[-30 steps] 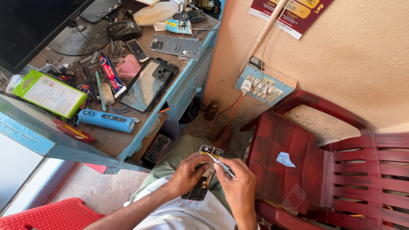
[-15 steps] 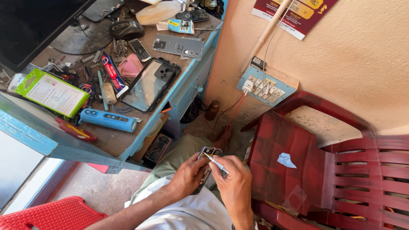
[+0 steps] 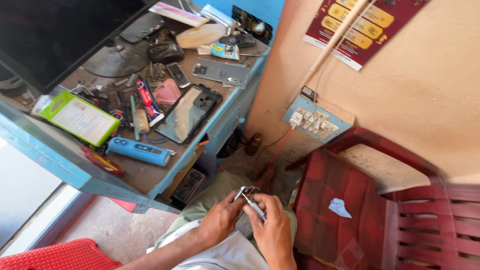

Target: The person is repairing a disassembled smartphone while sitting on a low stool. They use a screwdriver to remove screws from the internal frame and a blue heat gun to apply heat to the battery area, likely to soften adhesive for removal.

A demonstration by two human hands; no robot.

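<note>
Two hands work close together over the person's lap, low in the view and just left of the red plastic chair (image 3: 400, 210); the left hand (image 3: 220, 220) is curled round a small dark phone (image 3: 246, 192), pinching it from the side and holding it up; the right hand (image 3: 272, 227) is closed on a thin silver tool (image 3: 253, 206), and the tool's tip rests on the phone; the phone sits between both hands, near the chair's front edge and well below the blue worktop (image 3: 150, 177); a small pale scrap (image 3: 340, 207) lies on the chair seat; on the worktop, far to the left of the chair, lie many bits; a blue tube-shaped gadget (image 3: 138, 150) sits near the front edge; a green and white pack (image 3: 80, 117) lies further left; a flat phone shell with a dark rim (image 3: 187, 112) lies in the middle; a grey metal plate (image 3: 221, 71) lies toward the back; a pink cloth (image 3: 166, 92) sits beside the shell; on the wall above the chair hangs a blue switch board (image 3: 317, 120), with a red wire (image 3: 280, 145) running down from it; a small brown bottle (image 3: 253, 144) stands on the floor by the wall.
</note>
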